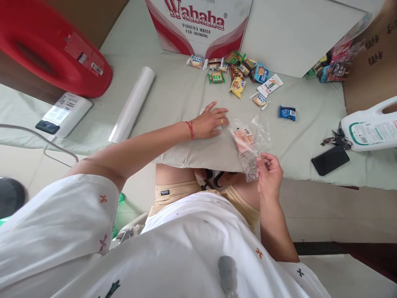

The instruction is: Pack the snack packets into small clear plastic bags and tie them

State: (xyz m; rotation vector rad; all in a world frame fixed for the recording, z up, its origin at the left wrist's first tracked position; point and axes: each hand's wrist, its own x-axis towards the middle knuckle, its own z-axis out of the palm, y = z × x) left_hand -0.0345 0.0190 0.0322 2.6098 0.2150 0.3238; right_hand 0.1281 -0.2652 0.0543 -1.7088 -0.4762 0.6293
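My left hand lies flat with fingers stretched out on the pale green cloth, pressing down the left end of a clear plastic bag. Inside the bag lies an orange snack packet. My right hand pinches the bag's near end at the table's front edge. A pile of small snack packets lies further back, and a single blue packet sits to the right.
A Wahaha water carton stands at the back. A roll of clear film, a red container and a white device are left. A black phone, keys and a white jug are right.
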